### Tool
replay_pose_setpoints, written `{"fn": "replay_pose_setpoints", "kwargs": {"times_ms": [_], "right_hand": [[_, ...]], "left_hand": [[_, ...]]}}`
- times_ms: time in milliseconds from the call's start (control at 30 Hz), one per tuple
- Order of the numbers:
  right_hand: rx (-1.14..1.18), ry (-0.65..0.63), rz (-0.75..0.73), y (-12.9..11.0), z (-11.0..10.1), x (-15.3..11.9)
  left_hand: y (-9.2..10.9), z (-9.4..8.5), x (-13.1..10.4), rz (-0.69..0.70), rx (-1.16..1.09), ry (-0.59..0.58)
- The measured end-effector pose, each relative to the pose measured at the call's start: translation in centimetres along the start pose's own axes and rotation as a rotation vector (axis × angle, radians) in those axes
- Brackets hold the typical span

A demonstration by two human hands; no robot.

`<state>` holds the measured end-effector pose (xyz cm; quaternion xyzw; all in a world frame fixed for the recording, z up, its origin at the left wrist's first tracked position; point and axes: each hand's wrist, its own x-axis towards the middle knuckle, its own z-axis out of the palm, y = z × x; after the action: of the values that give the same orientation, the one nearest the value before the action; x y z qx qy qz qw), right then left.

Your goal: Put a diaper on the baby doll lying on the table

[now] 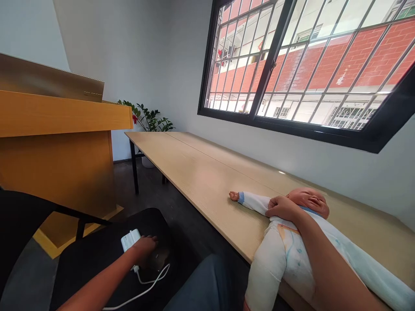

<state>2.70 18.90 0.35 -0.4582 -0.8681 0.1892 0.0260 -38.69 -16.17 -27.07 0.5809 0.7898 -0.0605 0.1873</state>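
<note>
A baby doll (297, 252) is lying on its back on the tabletop (201, 168), and one leg is hanging over the edge. The right hand (282, 209) is resting on the doll's chest by the shoulder. Its fingers are bending, but I cannot tell if that grip is pinching the cloth. The left hand (145, 248) is reaching down over the black chair (94, 263), beside a white box (130, 239) and a white cord (158, 278). Its fingers are hiding, so I cannot tell how open that grip is or what it is holding.
</note>
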Motion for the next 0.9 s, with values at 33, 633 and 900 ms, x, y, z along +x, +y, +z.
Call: {"fn": "replay_pose_setpoints", "kwargs": {"times_ms": [33, 633, 900], "right_hand": [[-0.004, 0.002, 0.001, -0.1, -0.1, -0.1], [0.016, 0.07, 0.006, -1.2, -0.3, -1.2], [0.047, 0.067, -0.008, -1.0, -0.2, -1.1]], "left_hand": [[-0.1, 0.1, 0.1, 0.002, 0.016, -0.01], [-0.7, 0.0, 0.1, 0.023, 0.048, -0.022], [-1.1, -0.1, -0.1, 0.019, 0.037, -0.032]]}}
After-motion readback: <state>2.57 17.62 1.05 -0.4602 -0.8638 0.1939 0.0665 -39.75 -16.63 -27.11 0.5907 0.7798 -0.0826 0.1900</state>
